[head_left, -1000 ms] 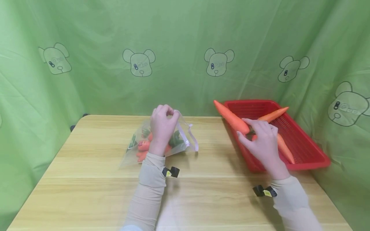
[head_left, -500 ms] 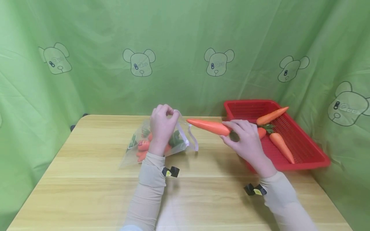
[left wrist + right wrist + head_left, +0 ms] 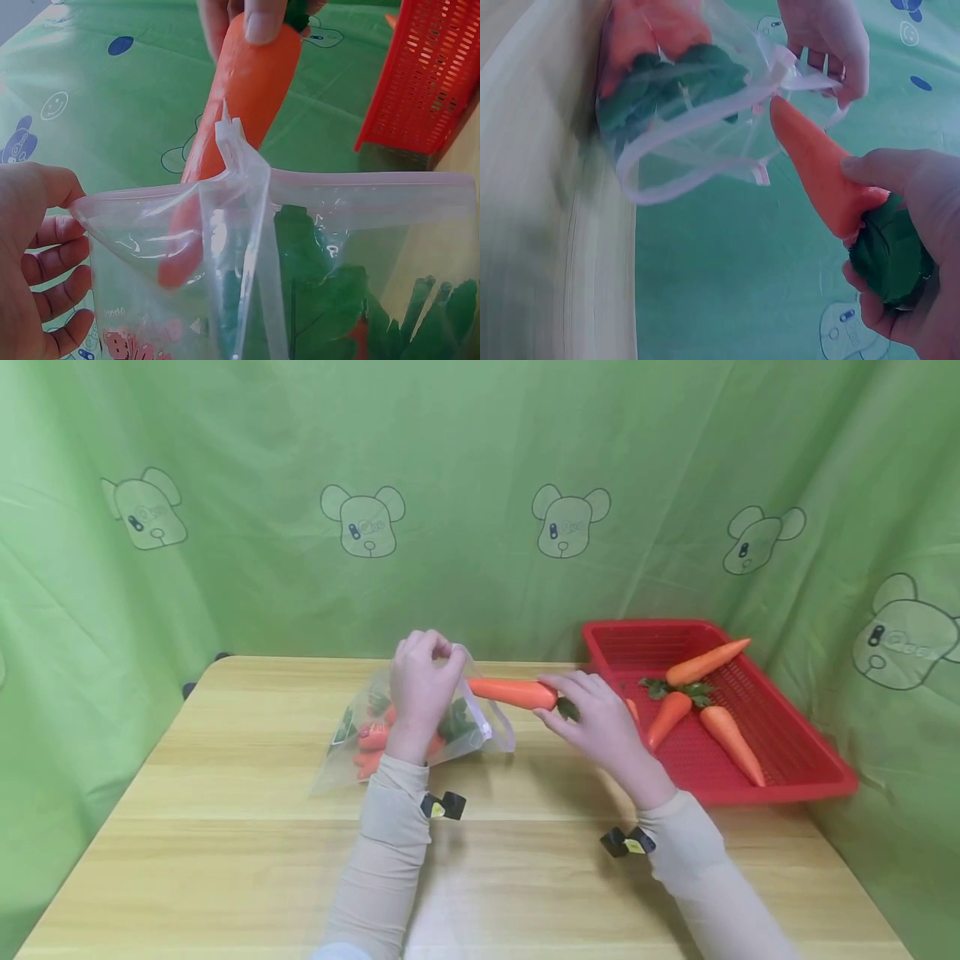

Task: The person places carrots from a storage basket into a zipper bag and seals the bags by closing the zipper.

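Observation:
My left hand [image 3: 423, 685] pinches the rim of a clear zip bag [image 3: 352, 191], holding its mouth up and apart on the right side. Orange carrots [image 3: 679, 26] with dark green tops show through the bag's wall. In my right hand [image 3: 603, 722] is another carrot [image 3: 517, 693], gripped at its thick end between thumb and fingers. Its leafy top [image 3: 892, 251] sits within the palm. The carrot points left, its narrow tip at the bag's mouth; in the left wrist view the tip shows through the clear plastic.
At the right of the wooden table [image 3: 225, 877] stands a red plastic basket [image 3: 787, 795] with several carrots [image 3: 733, 747] in it. A green curtain [image 3: 465, 585] printed with bear heads hangs behind and at both sides.
My right hand has carried the carrot left from over the basket to the bag's mouth, turning it nearly level. The left hand has stayed in place on the bag's rim.

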`<state>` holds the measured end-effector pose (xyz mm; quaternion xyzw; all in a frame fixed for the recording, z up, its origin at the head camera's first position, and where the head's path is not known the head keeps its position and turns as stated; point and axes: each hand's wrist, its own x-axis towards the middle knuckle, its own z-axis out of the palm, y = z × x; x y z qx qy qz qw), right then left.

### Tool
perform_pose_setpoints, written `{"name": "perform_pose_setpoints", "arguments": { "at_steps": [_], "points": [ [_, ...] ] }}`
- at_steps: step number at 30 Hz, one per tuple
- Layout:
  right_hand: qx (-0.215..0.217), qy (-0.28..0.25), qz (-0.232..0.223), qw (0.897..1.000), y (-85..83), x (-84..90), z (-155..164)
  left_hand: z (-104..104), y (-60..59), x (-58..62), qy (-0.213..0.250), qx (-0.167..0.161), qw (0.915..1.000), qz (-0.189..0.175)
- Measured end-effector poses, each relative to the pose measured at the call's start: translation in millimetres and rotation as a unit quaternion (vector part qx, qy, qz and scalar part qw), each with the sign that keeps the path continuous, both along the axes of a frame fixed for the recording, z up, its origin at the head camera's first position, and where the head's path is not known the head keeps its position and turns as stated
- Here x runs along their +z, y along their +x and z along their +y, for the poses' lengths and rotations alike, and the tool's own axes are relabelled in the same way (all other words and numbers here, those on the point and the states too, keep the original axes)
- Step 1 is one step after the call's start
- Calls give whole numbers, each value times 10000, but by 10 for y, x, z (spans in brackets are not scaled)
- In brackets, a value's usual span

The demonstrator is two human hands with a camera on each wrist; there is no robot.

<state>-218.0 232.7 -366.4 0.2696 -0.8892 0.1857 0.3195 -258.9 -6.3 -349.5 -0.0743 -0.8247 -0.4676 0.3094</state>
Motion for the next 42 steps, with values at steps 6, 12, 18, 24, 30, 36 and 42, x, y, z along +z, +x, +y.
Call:
{"name": "perform_pose_setpoints", "arguments": {
  "at_steps": [6,12,18,24,30,36,42],
  "points": [
    [128,-394,-60,9991,-67,-53,-196,3,2,-5,1,1,10000,6],
    [145,-835,-246,9961,-111,-119,-354,8,15,-4,14,-30,10000,-27],
    [165,-986,-222,9947,-139,-202,-452,9,17,3,58,-52,10000,-22],
    [220,-955,-385,9944,-148,-243,-545,7,15,0,23,-26,10000,57],
    [196,-1043,-941,9899,-144,-246,-600,2,13,-3,-29,3,9999,99],
    [150,-1178,-1358,9836,-139,-245,-559,0,6,-1,-28,0,10000,82],
    [57,-1028,-1355,9854,-110,-229,-452,2,0,-3,-7,-14,10000,35]
  ]
}}
